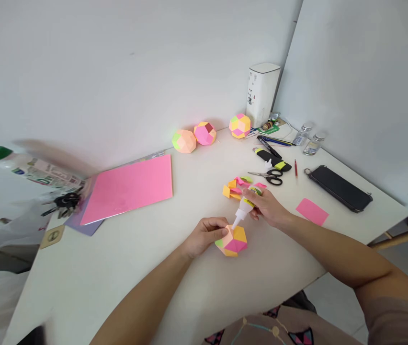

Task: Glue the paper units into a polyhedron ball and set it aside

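My left hand is closed on a folded paper ball with pink, yellow, peach and green faces, near the front middle of the table. In my right hand is a white glue bottle, tilted nose down, its thin nozzle touching or just above the top of the ball. Just behind the bottle lies a small heap of folded paper pieces in orange, pink and green. Part of the heap is hidden by my right hand and the bottle.
Three paper balls sit along the wall. Scissors, a black and yellow cutter, pens, a phone and two glass jars lie right. A pink paper stack, keys and a green-capped bottle are left.
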`<state>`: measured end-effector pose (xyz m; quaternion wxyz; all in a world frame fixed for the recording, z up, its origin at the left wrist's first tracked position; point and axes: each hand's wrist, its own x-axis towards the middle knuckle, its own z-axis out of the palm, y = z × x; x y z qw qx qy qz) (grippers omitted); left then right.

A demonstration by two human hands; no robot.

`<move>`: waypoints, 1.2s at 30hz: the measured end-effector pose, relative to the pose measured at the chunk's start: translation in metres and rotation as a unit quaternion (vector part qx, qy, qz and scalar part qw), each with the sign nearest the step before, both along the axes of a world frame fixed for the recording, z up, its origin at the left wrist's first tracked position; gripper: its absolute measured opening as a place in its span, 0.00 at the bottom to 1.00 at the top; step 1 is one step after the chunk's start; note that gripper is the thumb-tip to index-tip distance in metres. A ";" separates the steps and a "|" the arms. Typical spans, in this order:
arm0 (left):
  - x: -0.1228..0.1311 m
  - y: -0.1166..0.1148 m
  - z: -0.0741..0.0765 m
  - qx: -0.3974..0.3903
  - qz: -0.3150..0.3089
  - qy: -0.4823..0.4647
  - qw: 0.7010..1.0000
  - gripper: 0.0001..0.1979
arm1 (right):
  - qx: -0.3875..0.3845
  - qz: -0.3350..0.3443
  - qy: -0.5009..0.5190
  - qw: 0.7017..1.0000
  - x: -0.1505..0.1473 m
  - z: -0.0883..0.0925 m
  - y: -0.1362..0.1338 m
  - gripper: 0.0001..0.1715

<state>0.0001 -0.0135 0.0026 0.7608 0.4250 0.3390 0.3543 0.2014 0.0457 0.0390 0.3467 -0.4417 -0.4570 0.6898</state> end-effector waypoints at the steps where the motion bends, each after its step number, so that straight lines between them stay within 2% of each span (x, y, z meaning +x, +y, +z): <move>1: 0.000 0.000 0.000 0.000 0.000 0.000 1.000 0.07 | -0.001 0.004 -0.003 1.000 0.000 0.000 0.000 0.27; 10: 0.000 0.000 0.000 -0.001 0.001 0.015 1.000 0.07 | 0.007 0.040 -0.006 0.999 0.001 -0.005 -0.001 0.24; 23: -0.001 0.000 0.000 0.017 -0.020 0.028 0.999 0.06 | 0.008 0.040 -0.011 0.999 0.002 -0.010 0.000 0.23; 36: -0.003 0.000 -0.003 0.022 -0.032 0.037 0.999 0.06 | 0.010 0.026 -0.006 1.000 0.001 -0.007 -0.001 0.22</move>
